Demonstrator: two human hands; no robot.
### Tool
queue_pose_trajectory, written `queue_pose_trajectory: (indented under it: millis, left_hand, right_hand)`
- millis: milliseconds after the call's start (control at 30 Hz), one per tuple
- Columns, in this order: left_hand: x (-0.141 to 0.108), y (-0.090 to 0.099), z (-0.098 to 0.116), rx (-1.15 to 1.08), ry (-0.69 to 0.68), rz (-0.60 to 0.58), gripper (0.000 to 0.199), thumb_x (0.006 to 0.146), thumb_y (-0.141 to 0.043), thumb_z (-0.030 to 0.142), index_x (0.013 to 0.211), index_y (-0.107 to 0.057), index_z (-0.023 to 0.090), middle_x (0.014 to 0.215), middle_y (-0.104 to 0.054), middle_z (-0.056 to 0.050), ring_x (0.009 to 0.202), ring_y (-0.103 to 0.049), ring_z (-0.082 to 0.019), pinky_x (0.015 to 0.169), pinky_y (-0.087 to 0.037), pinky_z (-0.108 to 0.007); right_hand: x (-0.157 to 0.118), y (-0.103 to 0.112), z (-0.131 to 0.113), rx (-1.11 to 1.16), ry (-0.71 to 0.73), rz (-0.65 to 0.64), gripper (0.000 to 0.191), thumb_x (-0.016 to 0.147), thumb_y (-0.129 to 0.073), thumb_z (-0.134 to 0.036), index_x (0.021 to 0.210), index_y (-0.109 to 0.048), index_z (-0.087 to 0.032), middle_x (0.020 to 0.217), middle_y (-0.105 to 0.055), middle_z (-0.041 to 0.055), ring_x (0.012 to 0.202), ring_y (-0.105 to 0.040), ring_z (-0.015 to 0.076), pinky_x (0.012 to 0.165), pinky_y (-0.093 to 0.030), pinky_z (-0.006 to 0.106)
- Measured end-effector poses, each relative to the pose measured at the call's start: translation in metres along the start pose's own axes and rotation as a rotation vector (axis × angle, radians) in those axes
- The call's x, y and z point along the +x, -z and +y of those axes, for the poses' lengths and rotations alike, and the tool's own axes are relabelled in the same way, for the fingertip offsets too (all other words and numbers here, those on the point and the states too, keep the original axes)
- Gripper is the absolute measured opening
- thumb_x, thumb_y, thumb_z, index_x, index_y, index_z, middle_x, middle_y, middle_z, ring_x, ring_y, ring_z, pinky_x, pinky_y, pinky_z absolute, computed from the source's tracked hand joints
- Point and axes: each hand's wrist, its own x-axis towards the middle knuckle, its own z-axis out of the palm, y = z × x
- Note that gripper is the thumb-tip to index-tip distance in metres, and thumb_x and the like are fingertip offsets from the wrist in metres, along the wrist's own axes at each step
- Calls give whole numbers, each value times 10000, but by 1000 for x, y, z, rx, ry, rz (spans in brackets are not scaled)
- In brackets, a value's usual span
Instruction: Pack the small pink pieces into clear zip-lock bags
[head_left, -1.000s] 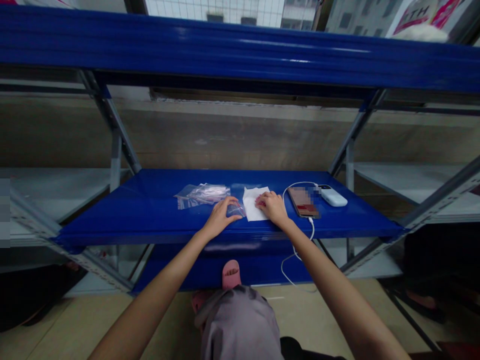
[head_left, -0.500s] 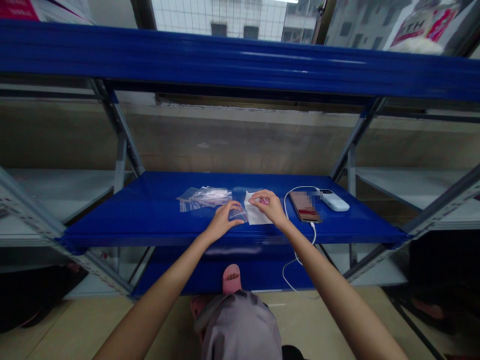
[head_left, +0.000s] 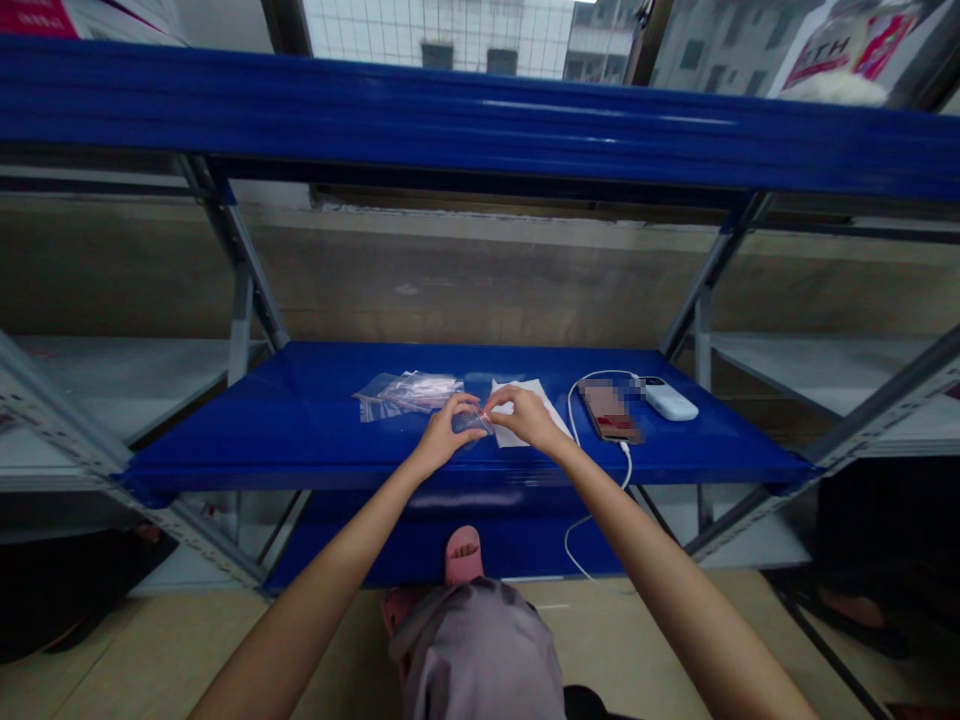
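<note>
Between the thumb and fingers of my left hand is a small clear zip bag, its mouth turned to the right. My right hand is at that mouth, fingertips pinched together on something small and reddish-pink that is too small to make out. Under my right hand lies a white sheet of paper. A pile of clear zip bags rests to the left of my left hand on the blue shelf.
A phone lies right of the paper, joined by a white cable to a white power bank. Another blue shelf board crosses above, and grey metal posts stand at the sides. A pink slipper is below.
My right hand has moved left from over the paper to the mouth of the bag, carrying something small and pinkish. My left hand has stayed nearly in place with the bag.
</note>
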Motion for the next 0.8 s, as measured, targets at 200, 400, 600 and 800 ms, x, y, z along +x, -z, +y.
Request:
queue_pose_trajectory:
  millis: [200,400,600,800]
  left_hand:
    - [24,-5,-4,-38,-3,-3,465,627,-718,142,1024,-478,174,856,-636,-10,912,-602,-179,902,-402,-354]
    - [42,-4,-5,-61,-21,-27,480,607,-732,126,1021,-492,154,821,-637,-14,870,-604,-174,881,-406,-345]
    - [40,-3,-3,-45,-32,-1,482,608,-735,140,1028,-499,152,815,-632,-14,856,-602,-173,856,-421,-339]
    - [33,1,1,-73,19,16,464,626,-722,144,1034,-501,163,848,-634,-21,879,-600,-177,836,-444,-340]
  right_hand:
    - [20,3,-1,-9,-138,-61,186,647,-596,-43,661,-710,-189,678,-692,20,668,-615,156,658,-445,248]
    - [35,13,2,38,-194,-34,207,613,-594,-16,595,-708,-188,518,-642,-8,503,-569,120,529,-424,217]
    - [34,9,3,114,-194,-10,201,618,-603,-16,597,-702,-190,540,-650,-10,500,-565,116,539,-430,221]
    - [19,18,12,-19,-228,168,138,762,-600,-255,845,-707,-226,814,-702,22,652,-606,141,621,-437,245]
